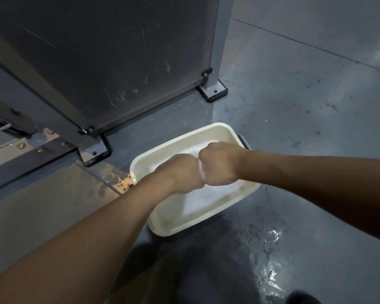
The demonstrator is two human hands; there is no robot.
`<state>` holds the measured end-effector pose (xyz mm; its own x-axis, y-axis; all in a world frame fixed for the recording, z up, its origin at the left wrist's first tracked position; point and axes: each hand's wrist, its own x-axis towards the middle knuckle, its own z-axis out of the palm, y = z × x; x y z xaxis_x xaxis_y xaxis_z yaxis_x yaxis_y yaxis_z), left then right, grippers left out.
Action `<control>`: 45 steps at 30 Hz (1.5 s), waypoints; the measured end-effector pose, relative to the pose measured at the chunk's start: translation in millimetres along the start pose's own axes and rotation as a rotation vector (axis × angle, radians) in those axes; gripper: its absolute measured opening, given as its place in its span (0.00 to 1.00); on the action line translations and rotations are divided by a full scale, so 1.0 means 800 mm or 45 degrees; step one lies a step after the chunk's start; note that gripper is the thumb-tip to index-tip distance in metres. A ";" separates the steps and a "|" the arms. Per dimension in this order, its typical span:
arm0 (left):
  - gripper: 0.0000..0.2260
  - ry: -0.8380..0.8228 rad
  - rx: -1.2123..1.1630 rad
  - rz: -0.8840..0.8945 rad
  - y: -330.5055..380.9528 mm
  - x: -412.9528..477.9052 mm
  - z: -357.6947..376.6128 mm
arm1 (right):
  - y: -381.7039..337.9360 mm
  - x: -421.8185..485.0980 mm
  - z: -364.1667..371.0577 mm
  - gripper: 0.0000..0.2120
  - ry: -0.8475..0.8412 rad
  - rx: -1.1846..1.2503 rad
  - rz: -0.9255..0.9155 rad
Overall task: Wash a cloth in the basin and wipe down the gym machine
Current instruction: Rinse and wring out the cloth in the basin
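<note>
- We are holding our left hand and our right hand knuckle to knuckle, both curled into fists over the cream basin.
- The cloth is showing as a pale white sheet lying in the basin, just below and on the near side of both fists; its upper part is running up under the hands.
- Both fists are looking clenched on that upper part, though the fingers themselves are turned away from us and hidden.
- The basin is sitting on the grey floor, right beneath the hands.
- Beyond our left hand the gym machine is standing, its dark panel and bolted metal feet just behind the basin.
- Water is glistening on the floor on the near side of our right forearm, and some drops are lying beside our left wrist.
</note>
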<state>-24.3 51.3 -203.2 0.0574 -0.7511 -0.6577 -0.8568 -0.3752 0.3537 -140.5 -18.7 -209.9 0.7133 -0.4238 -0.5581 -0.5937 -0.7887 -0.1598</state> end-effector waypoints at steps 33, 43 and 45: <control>0.04 0.289 0.518 0.224 0.003 -0.008 0.007 | -0.007 -0.014 0.009 0.05 -0.379 0.879 0.301; 0.10 0.353 0.475 0.202 -0.009 -0.002 -0.004 | -0.004 -0.009 0.011 0.14 -0.122 0.925 0.158; 0.09 0.302 0.239 0.145 -0.018 0.001 -0.011 | 0.006 -0.011 0.009 0.08 -0.051 0.932 0.085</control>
<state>-7.5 51.4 -203.5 0.0548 -0.8965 -0.4397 -0.9430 -0.1913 0.2724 -152.2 -15.7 -211.8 0.6610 -0.4327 -0.6130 -0.7421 -0.2564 -0.6193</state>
